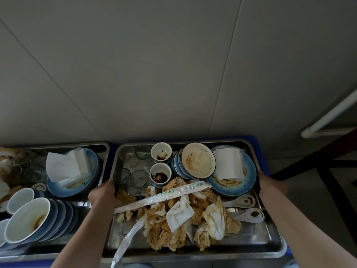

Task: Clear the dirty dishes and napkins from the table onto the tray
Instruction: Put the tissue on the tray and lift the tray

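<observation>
Fingers of the left hand (103,192) and the right hand (269,182) curl over opposite side rims of the metal tray (270,242), gripping it. Inside the tray: stained napkins (179,225), stacked bowls (193,161), glasses (133,165).

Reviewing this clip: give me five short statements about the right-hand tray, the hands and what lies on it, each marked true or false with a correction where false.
1. Both hands grip the tray's side rims. True: left hand and right hand hold the steel tray at opposite edges.
2. The four drinking glasses lie at the tray's right end. False: they stand at its far left corner.
3. Soiled napkins are heaped in the middle. True.
4. The two white spoons sit inside a bowl. False: they lie on the tray floor, right side.
5. A folded white napkin rests on the blue plate. True.
</observation>
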Tool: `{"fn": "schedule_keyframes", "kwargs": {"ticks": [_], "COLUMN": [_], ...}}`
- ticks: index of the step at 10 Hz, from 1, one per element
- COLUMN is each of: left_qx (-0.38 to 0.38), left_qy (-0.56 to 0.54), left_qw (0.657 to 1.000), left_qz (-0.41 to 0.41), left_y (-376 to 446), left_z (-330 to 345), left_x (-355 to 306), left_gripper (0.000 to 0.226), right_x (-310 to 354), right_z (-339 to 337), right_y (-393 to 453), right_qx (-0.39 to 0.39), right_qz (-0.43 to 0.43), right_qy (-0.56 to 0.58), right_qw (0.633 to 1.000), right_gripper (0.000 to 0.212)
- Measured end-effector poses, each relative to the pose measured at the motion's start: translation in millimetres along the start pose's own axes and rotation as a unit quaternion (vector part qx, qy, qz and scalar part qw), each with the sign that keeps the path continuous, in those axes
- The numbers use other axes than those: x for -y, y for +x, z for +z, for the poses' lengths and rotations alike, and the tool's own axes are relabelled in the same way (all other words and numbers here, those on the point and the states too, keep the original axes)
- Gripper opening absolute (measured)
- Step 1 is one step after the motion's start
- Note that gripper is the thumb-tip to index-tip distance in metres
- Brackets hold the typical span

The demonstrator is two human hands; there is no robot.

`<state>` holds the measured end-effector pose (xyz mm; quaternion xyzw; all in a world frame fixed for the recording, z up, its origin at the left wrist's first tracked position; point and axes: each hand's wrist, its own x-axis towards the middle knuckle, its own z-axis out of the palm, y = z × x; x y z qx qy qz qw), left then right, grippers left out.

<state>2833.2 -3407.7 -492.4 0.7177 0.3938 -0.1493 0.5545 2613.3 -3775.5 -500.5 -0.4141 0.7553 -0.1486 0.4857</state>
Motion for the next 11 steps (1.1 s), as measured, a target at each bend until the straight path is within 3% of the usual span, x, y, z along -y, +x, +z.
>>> {"fn": "schedule_keyframes", "kwargs": {"ticks": [2, 4, 6, 8, 11], "left_qx": [-0.036, -0.029, -0.035, -0.046, 0.046], "left_qy": [-0.042, -0.012, 0.004, 0.058, 0.161], "left_qw": [0.998, 0.999, 0.999, 0.993, 0.964], "left_qz": [-0.025, -0.008, 0.023, 0.089, 0.205], "left_y": [-8, -11, -14, -31, -91], "left_z": [-2, -1, -7, -12, -14], "left_x": [-3, 0, 5, -4, -35], "left_gripper": [0.045, 0.033, 0.036, 0.046, 0.067], "right_x": [1, 0, -1, 6, 23], "right_z": [2, -1, -4, 1, -17], "right_y": [-4, -5, -12, -42, -126], "right_qx": [-0.007, 0.0, 0.013, 0.113, 0.175], "right_qz": [-0.027, -0.044, -0.076, -0.197, -0.349], "right_qy": [-0.058, -0.083, -0.119, -0.241, -0.27], "right_qw": [0.998, 0.996, 0.99, 0.943, 0.88], "right_gripper": [0.067, 0.062, 0.062, 0.08, 0.092]}}
